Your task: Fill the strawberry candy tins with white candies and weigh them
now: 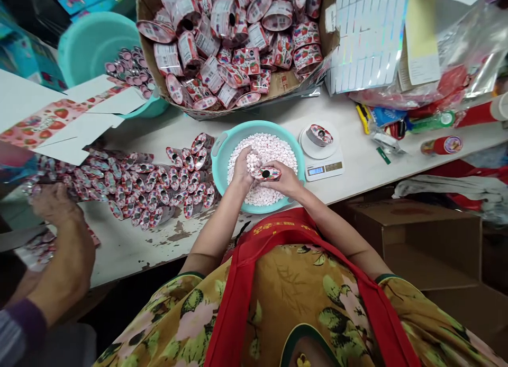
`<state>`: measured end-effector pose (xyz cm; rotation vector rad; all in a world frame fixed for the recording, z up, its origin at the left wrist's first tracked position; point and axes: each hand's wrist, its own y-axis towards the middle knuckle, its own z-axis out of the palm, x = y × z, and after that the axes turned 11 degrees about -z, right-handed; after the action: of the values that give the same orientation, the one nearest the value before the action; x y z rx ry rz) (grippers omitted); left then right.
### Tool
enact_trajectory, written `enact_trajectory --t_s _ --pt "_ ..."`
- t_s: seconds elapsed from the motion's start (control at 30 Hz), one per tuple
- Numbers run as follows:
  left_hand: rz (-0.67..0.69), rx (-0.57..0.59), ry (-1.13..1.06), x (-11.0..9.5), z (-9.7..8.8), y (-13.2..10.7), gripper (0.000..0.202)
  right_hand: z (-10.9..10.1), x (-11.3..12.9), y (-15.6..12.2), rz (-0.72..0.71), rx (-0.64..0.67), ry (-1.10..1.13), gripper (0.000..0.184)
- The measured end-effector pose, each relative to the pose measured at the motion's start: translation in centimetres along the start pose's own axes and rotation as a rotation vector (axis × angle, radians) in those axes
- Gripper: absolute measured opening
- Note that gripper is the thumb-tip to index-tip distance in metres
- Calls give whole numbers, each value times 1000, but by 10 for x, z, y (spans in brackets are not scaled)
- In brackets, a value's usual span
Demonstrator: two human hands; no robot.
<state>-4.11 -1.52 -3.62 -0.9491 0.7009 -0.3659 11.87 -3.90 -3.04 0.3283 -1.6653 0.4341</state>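
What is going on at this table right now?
A person works over a teal basin of small pink and white candies. The right hand grips a small round container above the basin, and the left hand is cupped against it over the candies. Another container sits on the scale beside the basin. A pile of containers lies to the left, where a co-worker's hand rests.

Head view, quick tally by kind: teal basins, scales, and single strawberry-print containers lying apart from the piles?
Teal basins: 2
Digital scale: 1
Container on the scale: 1
Held container: 1
Total: 5
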Motion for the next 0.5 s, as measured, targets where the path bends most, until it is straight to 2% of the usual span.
enact_trajectory --t_s 0.1,0.23,0.33,0.5 --pt "35 15 -40 -12 12 -16 33 -6 -2 -4 13 -89 100 49" --pt "122 152 -9 -18 28 -42 32 -10 -11 -6 5 -156 6 44" --pt "275 191 -3 -7 39 -50 35 -5 -11 -1 -38 -155 -75 39" --pt "460 90 5 14 44 -40 37 5 -3 5 -96 -203 -174 36"
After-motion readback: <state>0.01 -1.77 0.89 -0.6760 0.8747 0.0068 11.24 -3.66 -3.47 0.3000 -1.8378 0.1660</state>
